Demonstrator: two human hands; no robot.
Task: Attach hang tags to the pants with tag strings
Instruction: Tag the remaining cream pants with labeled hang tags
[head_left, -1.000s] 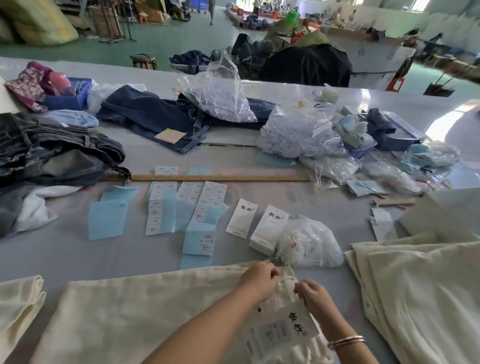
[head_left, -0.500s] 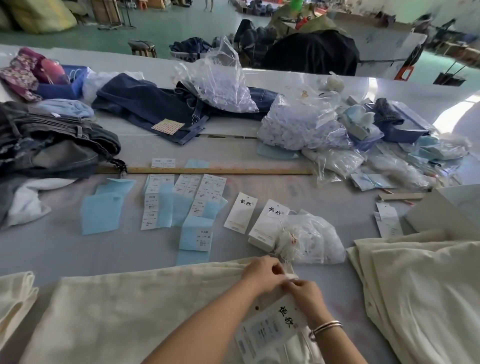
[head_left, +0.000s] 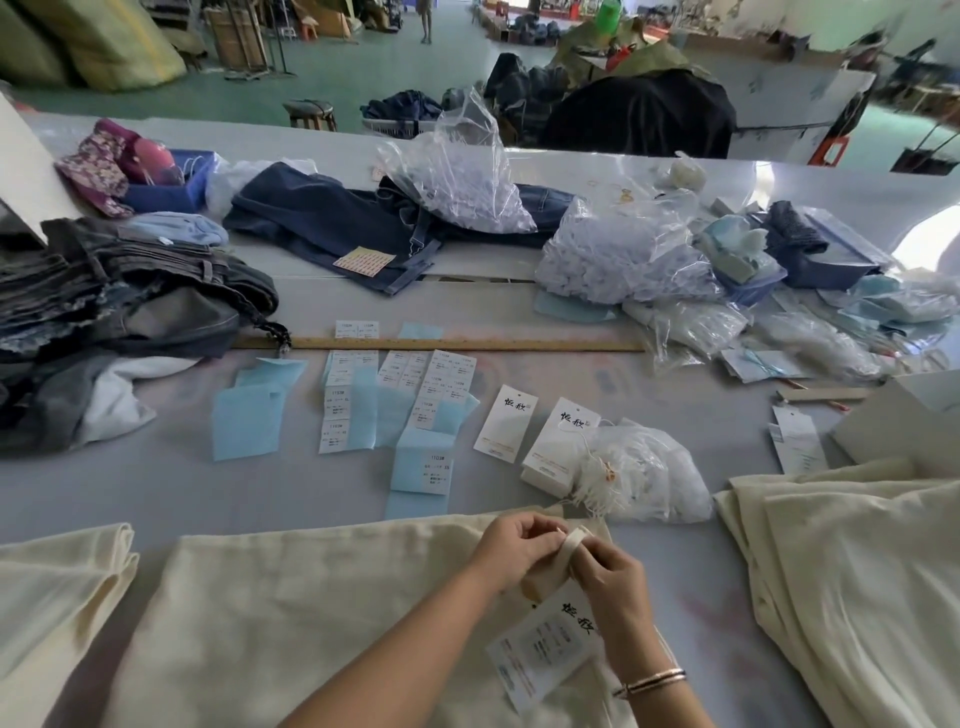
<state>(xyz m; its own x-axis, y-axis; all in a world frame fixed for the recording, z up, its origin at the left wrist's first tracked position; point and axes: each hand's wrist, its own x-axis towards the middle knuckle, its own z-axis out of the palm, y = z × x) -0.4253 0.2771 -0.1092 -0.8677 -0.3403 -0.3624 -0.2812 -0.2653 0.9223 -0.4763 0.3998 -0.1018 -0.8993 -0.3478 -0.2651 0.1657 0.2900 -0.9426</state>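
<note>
Both hands have drawn together: left hand (head_left: 511, 540) and right hand (head_left: 608, 571) pinch a belt loop (head_left: 575, 539) on the cream pants (head_left: 311, 613); the hang tag (head_left: 545, 647) lies below them.

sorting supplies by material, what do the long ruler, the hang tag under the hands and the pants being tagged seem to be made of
Ruler: seemingly wood, matte tan, with fine printed marks.
Hang tag: stiff white card or coated paper, printed black, lying flat; finish unclear.
Pants: cream woven cloth, perhaps cotton or linen, matte, softly creased.
Both hands pinch a cream fabric loop.
</note>
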